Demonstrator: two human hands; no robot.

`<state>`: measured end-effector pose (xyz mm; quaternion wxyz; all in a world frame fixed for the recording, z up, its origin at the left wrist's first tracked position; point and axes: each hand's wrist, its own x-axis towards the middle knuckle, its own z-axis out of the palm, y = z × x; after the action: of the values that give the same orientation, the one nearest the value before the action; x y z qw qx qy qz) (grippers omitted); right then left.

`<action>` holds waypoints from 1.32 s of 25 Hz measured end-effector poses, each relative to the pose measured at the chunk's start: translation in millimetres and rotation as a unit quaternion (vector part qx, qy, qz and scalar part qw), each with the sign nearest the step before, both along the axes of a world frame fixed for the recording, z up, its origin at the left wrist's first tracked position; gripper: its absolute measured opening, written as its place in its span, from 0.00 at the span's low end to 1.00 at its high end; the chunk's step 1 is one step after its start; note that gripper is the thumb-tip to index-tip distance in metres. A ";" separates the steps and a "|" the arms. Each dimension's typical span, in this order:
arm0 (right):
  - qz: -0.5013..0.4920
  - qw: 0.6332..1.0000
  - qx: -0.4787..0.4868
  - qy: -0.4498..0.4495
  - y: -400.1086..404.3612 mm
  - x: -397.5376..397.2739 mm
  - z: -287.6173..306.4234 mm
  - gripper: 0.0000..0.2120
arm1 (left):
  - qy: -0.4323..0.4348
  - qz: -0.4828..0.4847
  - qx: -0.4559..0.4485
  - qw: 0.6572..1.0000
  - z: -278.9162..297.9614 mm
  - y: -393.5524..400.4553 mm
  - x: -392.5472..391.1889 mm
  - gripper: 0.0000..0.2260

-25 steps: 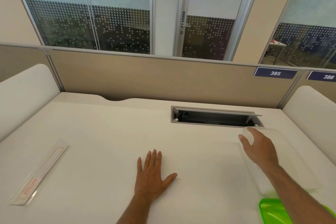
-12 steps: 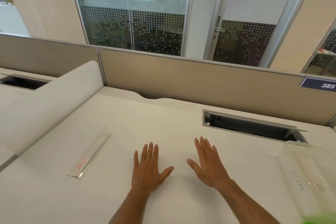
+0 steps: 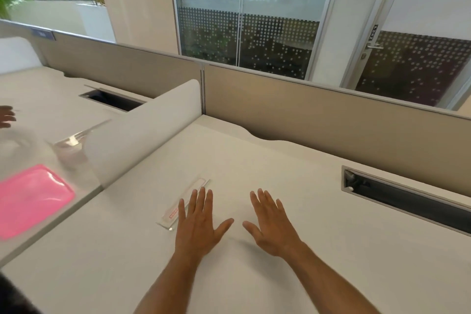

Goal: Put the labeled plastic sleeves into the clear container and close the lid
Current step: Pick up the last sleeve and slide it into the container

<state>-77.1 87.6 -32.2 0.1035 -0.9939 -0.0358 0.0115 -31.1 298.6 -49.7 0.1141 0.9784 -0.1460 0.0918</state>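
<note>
Grip, left: our left hand (image 3: 197, 227) lies flat on the table (image 3: 254, 160), fingers spread, holding nothing.
Grip, right: our right hand (image 3: 271, 227) is also opened flat with palm down, empty, just beside the left with a bare gap between the thumbs.
Sleeve: we see one labeled plastic sleeve (image 3: 187, 202), a long clear strip with a red-printed end, lying flat; our left fingertips (image 3: 201, 192) overlap its right edge, though we cannot tell if they press it.
Container: we cannot find the clear container or its lid in view.
Open room: we have bare tabletop ahead of both hands up to the partition, and to the right as far as the cable slot.
Edges: a recessed cable slot (image 3: 407, 201) with a grey metal frame cuts the table at the right; a curved white divider (image 3: 142, 130) bounds the left side.
Surface: matte, off-white, smooth.
Backing: a beige partition (image 3: 318, 112) runs along the far edge.
Neighbouring table: we note a glossy pink lid-like piece (image 3: 30, 199), a blurred clear plastic thing (image 3: 71, 145) and another person's hand (image 3: 6, 116) at the frame edge.
Room: glass walls (image 3: 244, 20) with a dotted frosting, and a door (image 3: 407, 33).
</note>
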 end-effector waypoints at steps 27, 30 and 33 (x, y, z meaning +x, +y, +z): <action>0.228 0.972 -0.053 0.008 99.4 172.9 19.7 0.14 | 0.105 0.111 -0.159 0.975 19.1 73.8 86.8 0.05; 0.218 0.975 -0.035 0.006 90.7 161.9 23.0 0.13 | 0.105 0.098 -0.185 0.972 22.4 67.8 83.5 0.05; 0.202 0.979 -0.012 -0.009 77.6 148.0 27.6 0.12 | 0.115 0.082 -0.216 0.966 28.5 57.2 77.6 0.06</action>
<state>70.8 165.2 -4.7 0.0867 -0.9674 -0.2368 0.0234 46.5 355.8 -21.3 0.3304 0.9433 -0.0283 0.0169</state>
